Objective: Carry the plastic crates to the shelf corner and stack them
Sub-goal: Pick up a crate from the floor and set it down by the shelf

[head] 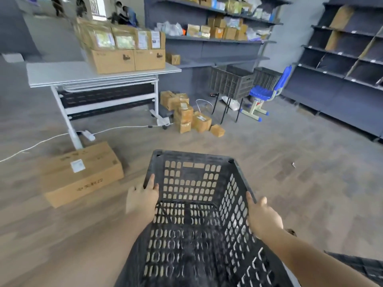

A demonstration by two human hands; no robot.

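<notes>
I carry a black perforated plastic crate (192, 204) in front of me, above the floor, its opening facing up. My left hand (143, 198) grips its left rim, with fingers curled over the edge. On the opposite rim, my right hand (263, 217) holds the crate the same way. Two more dark crates (230, 81) (266, 77) stand on black stands near the shelf corner at the far right. A corner of another dark crate (360, 266) shows at the bottom right.
A cardboard box (80, 172) lies on the floor to the left. A white table (62, 73) bears boxes, with a power strip and cable under it. Small parcels (186, 112) are piled ahead. A blue chair (267, 92) stands by grey shelves (342, 59). People are at the far back.
</notes>
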